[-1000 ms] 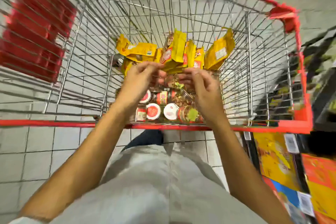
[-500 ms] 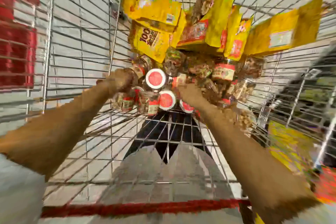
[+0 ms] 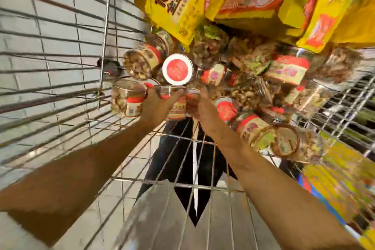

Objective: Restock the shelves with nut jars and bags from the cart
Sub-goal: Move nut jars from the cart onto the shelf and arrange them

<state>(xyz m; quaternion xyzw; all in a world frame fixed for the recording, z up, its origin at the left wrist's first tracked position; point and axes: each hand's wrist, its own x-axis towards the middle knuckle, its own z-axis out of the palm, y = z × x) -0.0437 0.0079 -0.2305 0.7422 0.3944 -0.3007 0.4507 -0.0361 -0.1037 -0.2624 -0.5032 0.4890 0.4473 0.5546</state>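
Fingers [image 3: 151,90] of the left hand [image 3: 156,105] curl in among the nut jars at mid-frame. They sit between a clear jar [image 3: 127,101] touching the hand's left side and a middle jar [image 3: 176,107] wedged between both hands. Blur hides which one they grip. The right hand [image 3: 200,105] lies against the other side of that middle jar with its fingertips lost in the pile, so its hold cannot be told either.

Just above the hands one jar shows a red lid [image 3: 177,69], and more jars are heaped toward the right edge. Yellow bags [image 3: 172,4] lean across the top of the frame. Everything sits inside the wire cart [image 3: 60,79].

The job looks far from finished: no jar is lifted clear, the cart holds many jars and several bags, and the shelves do not show plainly.
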